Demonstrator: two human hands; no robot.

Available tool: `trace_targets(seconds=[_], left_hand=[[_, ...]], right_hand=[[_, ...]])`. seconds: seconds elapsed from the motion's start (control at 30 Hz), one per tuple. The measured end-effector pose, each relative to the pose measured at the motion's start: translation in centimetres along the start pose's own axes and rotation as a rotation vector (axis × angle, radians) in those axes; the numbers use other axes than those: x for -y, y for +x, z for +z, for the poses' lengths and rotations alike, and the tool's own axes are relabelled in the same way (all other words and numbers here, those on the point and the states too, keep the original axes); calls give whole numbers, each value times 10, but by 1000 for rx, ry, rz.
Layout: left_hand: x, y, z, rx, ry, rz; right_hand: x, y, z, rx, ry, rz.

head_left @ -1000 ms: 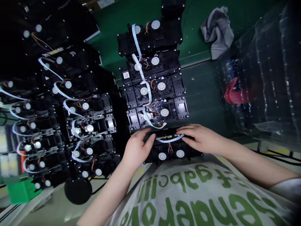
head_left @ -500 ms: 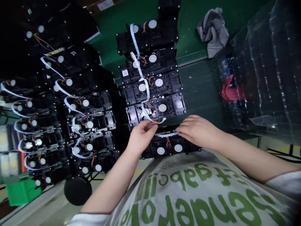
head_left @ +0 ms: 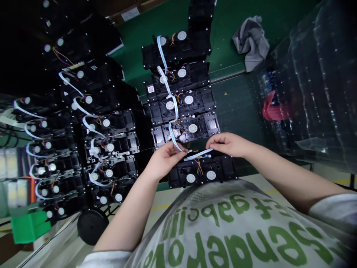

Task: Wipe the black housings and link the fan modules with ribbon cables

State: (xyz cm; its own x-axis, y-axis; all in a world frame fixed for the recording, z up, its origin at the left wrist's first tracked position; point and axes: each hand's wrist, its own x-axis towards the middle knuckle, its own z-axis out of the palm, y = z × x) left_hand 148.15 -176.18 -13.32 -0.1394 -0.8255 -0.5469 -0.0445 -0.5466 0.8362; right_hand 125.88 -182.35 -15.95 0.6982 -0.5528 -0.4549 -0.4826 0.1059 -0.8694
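A black module (head_left: 202, 171) with two white round discs and coloured wires lies nearest me at the front of a row. Across its top runs a pale blue flat ribbon cable (head_left: 199, 153). My left hand (head_left: 164, 158) pinches the cable's left end, fingers closed. My right hand (head_left: 228, 144) pinches its right end, fingers closed too. Just beyond sits another black module (head_left: 192, 129) with its own ribbon looping toward my left hand.
A row of several black modules (head_left: 178, 74) runs away from me on the green belt (head_left: 237, 108). More modules (head_left: 108, 145) stack at left. A grey cloth (head_left: 251, 41) lies at back right, clear plastic sheeting (head_left: 315, 85) at right, a green box (head_left: 26, 227) at lower left.
Both hands lifted from lying flat on the nearest module into pinches on the ribbon cable's ends; the cable rose slightly off the module.
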Motion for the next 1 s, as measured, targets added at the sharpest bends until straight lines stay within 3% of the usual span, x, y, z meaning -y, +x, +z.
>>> trace_targets(seconds=[0.13, 0.2, 0.3, 0.37, 0.43, 0.63, 0.77, 0.9, 1.0], left_hand=[[6, 1, -5, 38, 129, 38], [9, 2, -7, 40, 214, 55], [14, 2, -9, 40, 308, 100], [15, 2, -8, 49, 313, 131], [16, 2, -5, 65, 278, 152], [20, 2, 2, -11, 263, 205], [19, 1, 2, -48, 298, 201], [18, -1, 1, -31, 292, 176], [17, -1, -2, 9, 288, 158]], right_hand=[[34, -24, 14, -100, -156, -79], [55, -38, 19, -41, -310, -210], [70, -48, 24, 144, -450, -358], [67, -46, 29, 210, -504, -418], [55, -41, 38, 175, -597, -471], [13, -43, 64, -182, -794, -665], [1, -60, 55, -305, -821, -509], [-5, -63, 46, -291, -838, -241], [-6, -56, 46, -277, -807, -183]])
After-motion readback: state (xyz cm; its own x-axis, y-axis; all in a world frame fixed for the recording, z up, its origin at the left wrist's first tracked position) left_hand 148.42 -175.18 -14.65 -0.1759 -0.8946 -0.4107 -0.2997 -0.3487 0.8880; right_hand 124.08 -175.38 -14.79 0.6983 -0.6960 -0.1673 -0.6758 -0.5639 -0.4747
